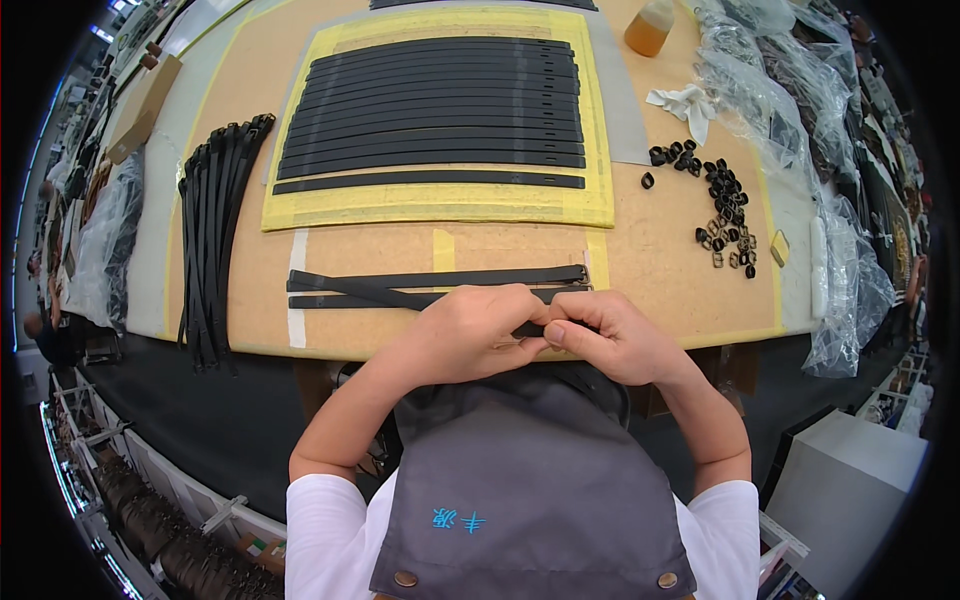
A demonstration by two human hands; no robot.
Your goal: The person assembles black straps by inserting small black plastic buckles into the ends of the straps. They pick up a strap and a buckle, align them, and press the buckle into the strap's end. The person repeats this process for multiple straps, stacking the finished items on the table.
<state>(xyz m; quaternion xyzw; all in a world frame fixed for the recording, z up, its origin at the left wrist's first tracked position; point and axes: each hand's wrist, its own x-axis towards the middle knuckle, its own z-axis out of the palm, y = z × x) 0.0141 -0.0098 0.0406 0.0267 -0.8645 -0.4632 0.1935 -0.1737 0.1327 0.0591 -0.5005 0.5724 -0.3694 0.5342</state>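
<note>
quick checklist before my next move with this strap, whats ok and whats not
1. Held strap in grip: ok, left hand and right hand both on it.
2. Its near end: cannot tell, hidden by the hands.
3. Held strap clear of others: not ok, it crosses a lower strap.
4. Small black fittings uncovered: ok, loose at the right.
5. Strap bundle apart from hands: ok, off to the left.
6. Bottle away from hands: ok, at the far right.

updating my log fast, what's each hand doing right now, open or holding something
Left hand: closed, pinching a black strap.
Right hand: closed, apparently on the same strap.
</note>
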